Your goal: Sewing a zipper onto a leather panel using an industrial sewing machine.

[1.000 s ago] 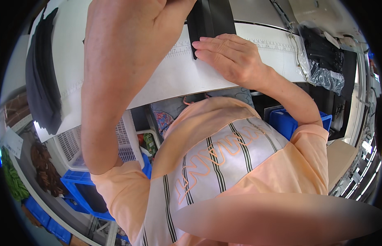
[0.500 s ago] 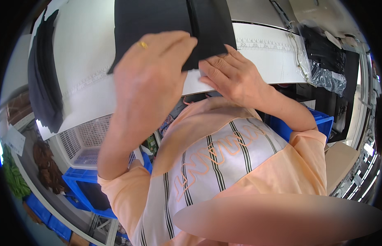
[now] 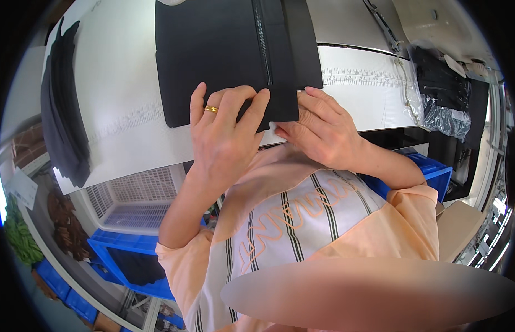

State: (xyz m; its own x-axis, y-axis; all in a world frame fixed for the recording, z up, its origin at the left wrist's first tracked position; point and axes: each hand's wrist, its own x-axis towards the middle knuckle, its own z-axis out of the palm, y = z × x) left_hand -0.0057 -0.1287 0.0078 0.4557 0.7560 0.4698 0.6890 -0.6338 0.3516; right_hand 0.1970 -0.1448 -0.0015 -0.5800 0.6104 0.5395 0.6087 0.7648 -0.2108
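A black fabric panel lies on the white table, with a dark zipper running down toward its near edge. My left hand, a gold ring on one finger, presses bent fingers onto the fabric. Its index fingertip is beside the zipper's lower end, and its thumb, mostly hidden, is at the near edge. With fingers closed, my right hand grips the panel's near right corner by the zipper strip. The fingertips there are partly behind the fabric. Another part of the black cloth shows to the right of the strip.
A stack of dark fabric pieces hangs over the table's left end. Ruler markings run along the white table. A plastic-wrapped black bundle lies at the right. Below are a white basket and blue crates.
My left hand has come down and right onto the fabric, its fingers spreading beside the zipper. The panel has shifted toward me, and my right hand has moved slightly nearer with its edge.
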